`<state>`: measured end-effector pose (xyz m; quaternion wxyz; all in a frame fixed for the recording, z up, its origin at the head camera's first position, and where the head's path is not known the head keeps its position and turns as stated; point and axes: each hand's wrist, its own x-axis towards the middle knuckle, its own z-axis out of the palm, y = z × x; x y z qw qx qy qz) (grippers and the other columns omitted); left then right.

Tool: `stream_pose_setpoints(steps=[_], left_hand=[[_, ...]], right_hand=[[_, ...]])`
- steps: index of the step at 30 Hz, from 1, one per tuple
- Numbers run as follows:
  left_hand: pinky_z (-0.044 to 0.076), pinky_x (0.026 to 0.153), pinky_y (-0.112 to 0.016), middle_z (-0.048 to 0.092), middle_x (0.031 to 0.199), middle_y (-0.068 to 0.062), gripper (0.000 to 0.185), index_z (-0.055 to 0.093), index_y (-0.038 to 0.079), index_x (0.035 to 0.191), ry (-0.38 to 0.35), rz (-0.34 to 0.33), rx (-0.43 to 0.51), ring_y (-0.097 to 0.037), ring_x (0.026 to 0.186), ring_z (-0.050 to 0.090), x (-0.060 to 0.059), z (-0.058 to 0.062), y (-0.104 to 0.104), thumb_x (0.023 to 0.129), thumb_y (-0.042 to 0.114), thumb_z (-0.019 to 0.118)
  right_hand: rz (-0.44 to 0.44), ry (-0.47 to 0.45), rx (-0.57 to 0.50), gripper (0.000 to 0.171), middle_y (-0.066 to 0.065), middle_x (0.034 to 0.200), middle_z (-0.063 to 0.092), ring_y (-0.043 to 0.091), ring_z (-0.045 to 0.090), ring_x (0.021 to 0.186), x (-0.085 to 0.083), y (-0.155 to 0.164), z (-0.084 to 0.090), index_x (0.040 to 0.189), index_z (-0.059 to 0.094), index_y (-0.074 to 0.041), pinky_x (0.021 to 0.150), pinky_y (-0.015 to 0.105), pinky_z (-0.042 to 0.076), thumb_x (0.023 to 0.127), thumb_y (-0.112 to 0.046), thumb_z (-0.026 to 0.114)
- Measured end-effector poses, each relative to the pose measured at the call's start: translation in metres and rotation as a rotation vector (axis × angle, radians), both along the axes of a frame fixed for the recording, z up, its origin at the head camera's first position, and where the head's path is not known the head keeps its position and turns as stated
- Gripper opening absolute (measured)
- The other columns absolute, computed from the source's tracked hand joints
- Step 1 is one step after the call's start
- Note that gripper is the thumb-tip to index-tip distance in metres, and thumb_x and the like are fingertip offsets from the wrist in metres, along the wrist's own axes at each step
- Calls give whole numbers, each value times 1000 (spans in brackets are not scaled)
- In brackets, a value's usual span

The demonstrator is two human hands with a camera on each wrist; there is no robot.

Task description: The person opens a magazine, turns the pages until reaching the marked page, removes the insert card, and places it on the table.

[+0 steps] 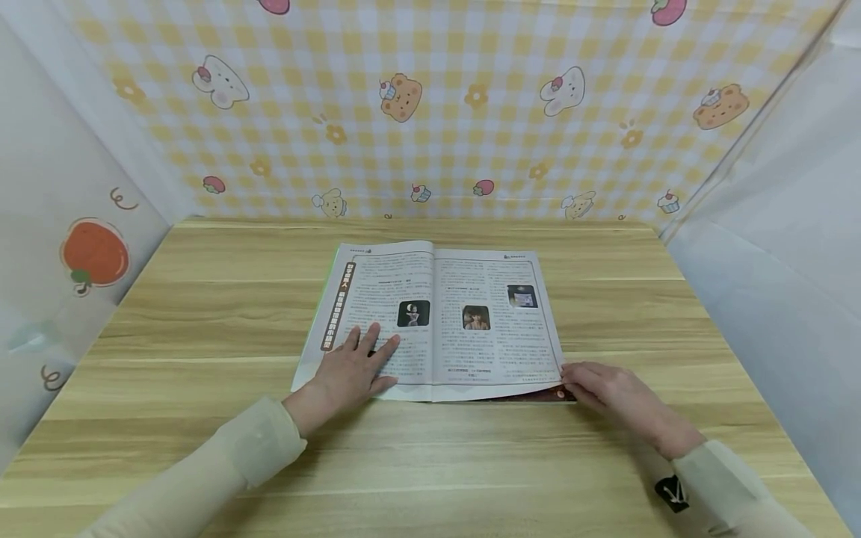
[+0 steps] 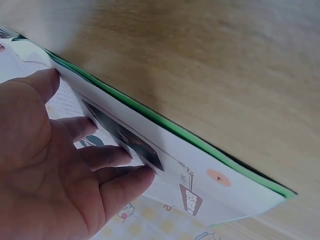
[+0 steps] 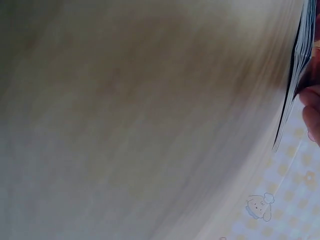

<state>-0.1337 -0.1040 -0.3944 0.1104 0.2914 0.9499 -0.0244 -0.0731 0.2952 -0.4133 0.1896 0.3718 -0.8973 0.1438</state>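
Item 1 – sleeves (image 1: 222, 463): pale cream, both forearms entering at near edge of the wooden table (image 1: 202, 299); small dark patch on the right cuff.

Item 2 – left hand (image 1: 353, 370): laid flat on lower part of the left page, fingers straight and spread, pressing paper down; nothing clasped.

Item 3 – right hand (image 1: 605, 392): at the near right corner of the magazine (image 1: 433, 317); fingertips (image 1: 568, 377) on the corner's edge, thumb side hidden, so pinch vs. plain touch cannot be told. Corner looks slightly lifted, dark underside showing.

Item 4 – magazine: open flat, mid-table, spine running away from the person; text columns w/ three small photos, vertical banner down left margin.

Item 5 – backdrop: yellow-check wall (image 1: 430, 134) w/ bear and rabbit prints behind; orange fruit sticker (image 1: 94, 254) on left panel.

Handling note, as judgement: page-corner work goes best w/ left palm kept firm near the spine, and the right separating one leaf only – lift from the corner, low and slow, to avoid creasing.

View notes: left wrist cam shows a green cover edge (image 2: 200, 140) beneath the left pages, barely seen from the head. Right wrist cam shows the stacked page edges (image 3: 295, 65) fanned at that corner w/ a fingertip (image 3: 311, 107) beside them; otherwise blurred tabletop.
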Motion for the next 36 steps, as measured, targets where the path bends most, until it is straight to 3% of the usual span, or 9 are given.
stream_pose_setpoints(steps=[5,12,18,36], left_hand=[[39,101,-53,31,148,-25,62,36,15,146,-5,7,2,-51,130,33,-1,0,1,95,48,46],[35,104,-53,29,149,-25,65,34,11,146,-41,18,25,-47,133,32,-1,3,2,95,48,46],[29,108,-53,23,152,-24,74,29,3,147,-62,24,105,-43,138,24,1,2,5,94,51,46],[27,110,-50,14,155,-21,77,24,4,149,54,-10,201,-40,142,16,6,-3,13,93,51,49]], right_hand=[[39,80,-55,45,9,95,71,23,69,81,-2,0,2,93,67,-6,71,26,54,102,-33,31],[66,212,-56,38,7,101,70,22,68,89,-2,-1,6,91,68,-8,82,23,51,102,-28,38],[95,345,-72,37,6,98,70,20,67,86,-5,-5,8,88,69,-6,74,26,52,102,-23,39],[102,421,-89,36,6,99,71,23,66,87,-3,-8,12,89,70,-4,81,22,51,102,-20,40]])
